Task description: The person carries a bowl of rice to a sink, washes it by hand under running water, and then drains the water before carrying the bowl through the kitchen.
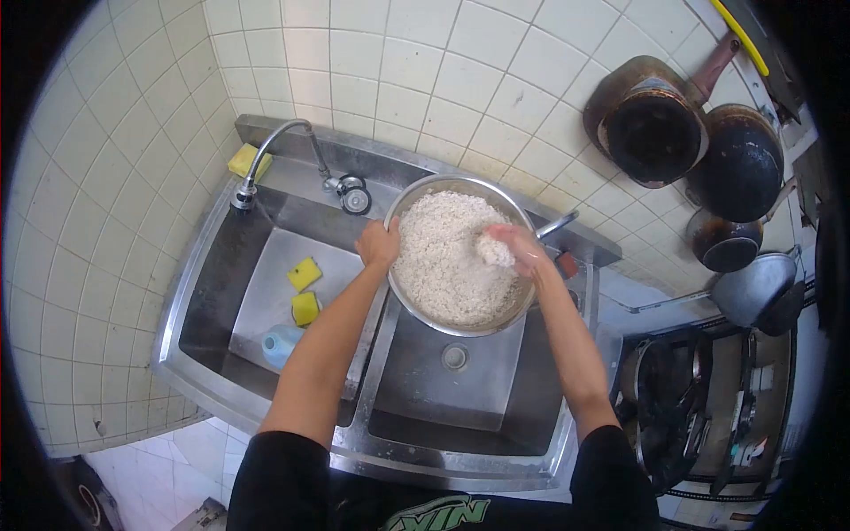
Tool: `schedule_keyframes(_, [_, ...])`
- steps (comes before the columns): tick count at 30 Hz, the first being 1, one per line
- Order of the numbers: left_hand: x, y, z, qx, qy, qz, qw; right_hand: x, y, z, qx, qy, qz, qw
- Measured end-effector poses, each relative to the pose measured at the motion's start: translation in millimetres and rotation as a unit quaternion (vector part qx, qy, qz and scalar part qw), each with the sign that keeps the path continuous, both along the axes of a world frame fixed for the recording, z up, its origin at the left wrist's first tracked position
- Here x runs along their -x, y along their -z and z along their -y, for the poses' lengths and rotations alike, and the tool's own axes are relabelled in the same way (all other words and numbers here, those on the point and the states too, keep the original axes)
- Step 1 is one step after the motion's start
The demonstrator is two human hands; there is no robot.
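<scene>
A wide metal bowl (pixel 416 311) full of wet white rice (pixel 447 257) rests over the right basin, near the back ledge of the sink. My left hand (pixel 379 243) is closed around the bowl's left rim. Inside the bowl on the right, my right hand (pixel 518 248) has its fingers curled around a clump of rice, just above the rest of the grains. Part of the right fingers is hidden by the rice and the hand's own angle.
The double steel sink (pixel 354 453) has a curved faucet (pixel 283 128) over its left basin. Two yellow sponges (pixel 305 274) and a light blue bottle (pixel 280 343) lie in that basin. Another yellow sponge (pixel 246 161) sits in the back corner. Blackened pans (pixel 651 133) hang on the right wall.
</scene>
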State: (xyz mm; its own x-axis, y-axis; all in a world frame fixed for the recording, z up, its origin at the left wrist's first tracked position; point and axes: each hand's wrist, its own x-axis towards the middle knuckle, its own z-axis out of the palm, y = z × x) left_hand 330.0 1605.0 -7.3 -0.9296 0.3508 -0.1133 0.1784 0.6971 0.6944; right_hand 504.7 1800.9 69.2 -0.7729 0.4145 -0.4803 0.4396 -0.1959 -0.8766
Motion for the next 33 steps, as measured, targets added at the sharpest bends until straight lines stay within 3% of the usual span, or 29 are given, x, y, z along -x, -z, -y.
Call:
schedule_keyframes(2, [1.4, 6.6, -1.2, -0.012, 0.012, -0.018, 1.000, -3.2, -1.5, -4.8, -0.280, -0.076, -0.008, 0.957])
schedule_keyframes(3, [1.1, 10.0, -0.8, -0.010, 0.012, -0.015, 1.000, -6.4, 2.8, -9.9, -0.277, -0.076, -0.005, 0.958])
schedule_keyframes(5, [3.4, 5.3, -1.5, -0.007, 0.026, 0.018, 0.999, -10.0, 23.9, -28.9, -0.562, -0.254, 0.020, 0.787])
schedule_keyframes(6, [3.0, 3.2, -1.5, -0.004, 0.026, 0.020, 0.999, -14.0, 50.5, -38.9, -0.602, -0.270, 0.062, 0.749])
schedule_keyframes(7, [2.2, 2.3, -1.5, -0.012, 0.025, 0.030, 0.999, -11.0, 53.4, -34.2, -0.598, -0.273, 0.062, 0.751])
schedule_keyframes(9, [4.8, 1.6, -0.8, -0.016, 0.020, 0.043, 0.999, 0.7, 63.8, -23.7, -0.637, -0.220, 0.196, 0.712])
schedule_keyframes(11, [4.4, 7.4, -1.1, -0.053, 0.028, 0.031, 0.998, 12.9, 74.3, -26.2, -0.613, -0.205, 0.224, 0.729])
schedule_keyframes(13, [10.8, 9.5, -4.4, -0.045, 0.032, 0.011, 0.998, 18.2, 79.2, -30.3, -0.530, -0.184, 0.281, 0.778])
schedule_keyframes(14, [15.7, 11.9, -7.4, -0.046, 0.033, -0.008, 0.998, 16.0, 97.9, -29.4, -0.635, -0.102, 0.075, 0.762])
schedule_keyframes(15, [27.1, 11.7, -12.8, -0.043, 0.035, -0.009, 0.998, 13.0, 109.2, -37.0, -0.633, -0.100, 0.075, 0.764])
schedule_keyframes(17, [43.8, 18.0, -16.3, -0.061, 0.074, 0.087, 0.992, 14.8, 64.4, -7.0, -0.528, -0.106, 0.239, 0.808])
schedule_keyframes(18, [40.9, 20.8, -13.1, -0.058, 0.072, 0.090, 0.992, 13.3, 81.6, -16.9, -0.526, -0.110, 0.240, 0.809])
schedule_keyframes(20, [23.0, 8.6, 1.3, -0.194, 0.048, 0.144, 0.969, 15.4, 118.4, -37.1, -0.549, -0.089, 0.202, 0.806])
schedule_keyframes(22, [-34.0, 13.6, 23.6, -0.285, -0.044, 0.085, 0.954, 13.4, 121.8, -37.3, -0.545, -0.101, 0.231, 0.799])
schedule_keyframes(24, [-95.4, 46.4, 28.2, -0.334, -0.168, 0.095, 0.922, 14.9, 96.9, -27.7, -0.545, -0.104, 0.258, 0.791])
schedule_keyframes(25, [-105.3, 45.0, 21.0, -0.333, -0.167, 0.097, 0.923, 16.1, 80.5, -19.5, -0.522, -0.113, 0.275, 0.800])
schedule_keyframes(26, [-114.1, 40.5, 14.1, -0.350, -0.226, 0.102, 0.903, 15.4, 72.6, -15.6, -0.499, -0.123, 0.293, 0.806])
schedule_keyframes(27, [-121.2, 36.2, 11.6, -0.364, -0.286, 0.110, 0.880, 9.5, 97.2, -24.4, -0.499, -0.124, 0.298, 0.804])
schedule_keyframes(29, [-118.3, 28.2, 11.3, -0.381, -0.292, 0.109, 0.871, 4.2, 164.7, -53.4, -0.450, -0.093, 0.308, 0.833])
schedule_keyframes(30, [-115.4, 32.2, 12.2, -0.355, -0.276, 0.103, 0.888, -1.0, 170.1, -47.4, -0.449, -0.093, 0.306, 0.835])
schedule_keyframes(31, [-110.4, 35.6, 11.9, -0.331, -0.263, 0.094, 0.901, -8.5, 171.9, -37.7, -0.261, 0.009, 0.248, 0.933])
schedule_keyframes(32, [-107.0, 42.2, 12.6, -0.332, -0.265, 0.092, 0.900, -16.3, 176.1, -29.9, -0.056, 0.110, 0.178, 0.976])
schedule_keyframes(33, [-104.5, 48.2, 12.2, -0.306, -0.250, 0.061, 0.916, -19.5, 179.2, -25.1, -0.057, 0.111, 0.176, 0.977])
